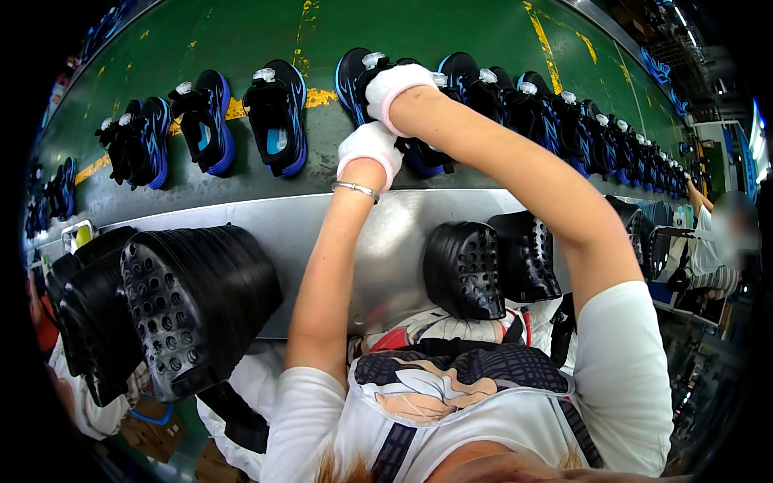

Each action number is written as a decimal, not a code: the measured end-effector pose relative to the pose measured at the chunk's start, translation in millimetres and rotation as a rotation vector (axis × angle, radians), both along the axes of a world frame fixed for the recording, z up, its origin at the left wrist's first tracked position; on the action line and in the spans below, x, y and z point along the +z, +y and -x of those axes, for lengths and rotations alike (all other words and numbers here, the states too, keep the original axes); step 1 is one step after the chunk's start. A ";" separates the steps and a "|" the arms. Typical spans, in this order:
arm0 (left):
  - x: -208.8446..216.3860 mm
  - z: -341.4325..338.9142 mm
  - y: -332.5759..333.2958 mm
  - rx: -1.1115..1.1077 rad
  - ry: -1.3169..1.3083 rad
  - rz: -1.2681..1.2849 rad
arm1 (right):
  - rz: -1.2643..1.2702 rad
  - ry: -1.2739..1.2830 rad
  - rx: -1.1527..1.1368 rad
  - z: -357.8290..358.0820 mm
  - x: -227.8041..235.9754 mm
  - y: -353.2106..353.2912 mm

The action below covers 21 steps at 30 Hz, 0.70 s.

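Observation:
Both my hands wear white gloves with pink cuffs and are close together over a black sneaker [348, 80] with blue sole edges, which lies on the green belt. My left hand [368, 147] is closed at the sneaker's heel end. Just above it, my right hand [400, 84] reaches across and closes over the sneaker's collar area. The gloves cover part of the sneaker, and the fingertips are hidden. To the right of my hands, the heel of another sneaker [429, 161] shows below my right forearm. A small clear piece sits on each sneaker's tongue.
A row of similar sneakers [275, 113] runs along the belt [451, 24] on both sides. Nearer me is a metal ledge [394, 258]. Large black ridged pieces with round holes stand at left [201, 298] and right [465, 270]. Another person [713, 249] is at far right.

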<state>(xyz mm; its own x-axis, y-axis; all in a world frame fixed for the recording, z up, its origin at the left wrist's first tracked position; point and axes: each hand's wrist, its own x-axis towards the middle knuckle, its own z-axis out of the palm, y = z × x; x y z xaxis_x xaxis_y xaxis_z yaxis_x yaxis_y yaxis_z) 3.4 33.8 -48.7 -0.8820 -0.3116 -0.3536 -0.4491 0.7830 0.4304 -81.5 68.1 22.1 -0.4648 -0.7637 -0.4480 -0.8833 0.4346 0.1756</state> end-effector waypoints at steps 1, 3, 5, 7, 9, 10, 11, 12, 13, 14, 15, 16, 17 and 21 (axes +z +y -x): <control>-1.9 -0.7 -1.5 0.000 -0.014 0.011 | -0.051 0.015 0.062 -1.0 6.1 -1.7; 1.2 -0.1 -0.4 -0.005 -0.039 0.019 | -0.089 0.043 0.060 -8.9 25.6 -3.3; 8.5 1.6 0.7 -0.010 -0.053 0.020 | -0.107 0.069 0.109 -8.8 27.2 -5.0; 12.5 2.5 0.1 -0.019 -0.064 0.032 | -0.084 0.081 0.137 -5.9 22.0 -9.7; 10.7 1.5 0.3 -0.034 -0.087 0.047 | -0.048 0.088 0.139 -5.4 10.4 -14.7; 10.7 1.3 1.1 -0.049 -0.100 0.069 | -0.030 0.082 0.118 -2.7 5.5 -18.4; 14.9 0.8 1.5 -0.062 -0.111 0.092 | -0.061 0.098 0.189 -1.2 5.1 -19.7; 16.3 0.8 2.3 -0.076 -0.122 0.114 | -0.050 0.091 0.175 0.7 2.7 -22.2; 14.0 1.7 2.4 -0.084 -0.121 0.110 | -0.040 0.085 0.160 3.2 -0.2 -23.8; 12.2 2.7 0.4 -0.090 -0.117 0.108 | -0.022 0.087 0.140 5.1 -2.2 -24.1; 10.1 4.0 -0.7 -0.096 -0.114 0.106 | -0.004 0.091 0.119 6.8 -4.3 -23.2; 7.9 6.5 -0.8 -0.119 -0.125 0.106 | 0.013 0.094 0.097 8.7 -6.2 -21.7; 13.3 9.4 -2.1 -0.105 -0.126 0.128 | 0.019 0.098 0.087 12.3 -7.6 -22.5; 7.2 21.2 -5.4 -0.088 -0.141 0.172 | 0.080 0.093 0.041 20.7 -16.2 -16.6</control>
<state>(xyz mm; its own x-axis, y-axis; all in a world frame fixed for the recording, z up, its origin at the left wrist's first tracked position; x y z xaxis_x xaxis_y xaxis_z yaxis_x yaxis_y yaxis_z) -17.9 28.4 -41.6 -0.8541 -0.3016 -0.4237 -0.4219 0.8782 0.2253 -102.1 51.5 5.8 -0.4691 -0.8146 -0.3412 -0.8822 0.4141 0.2243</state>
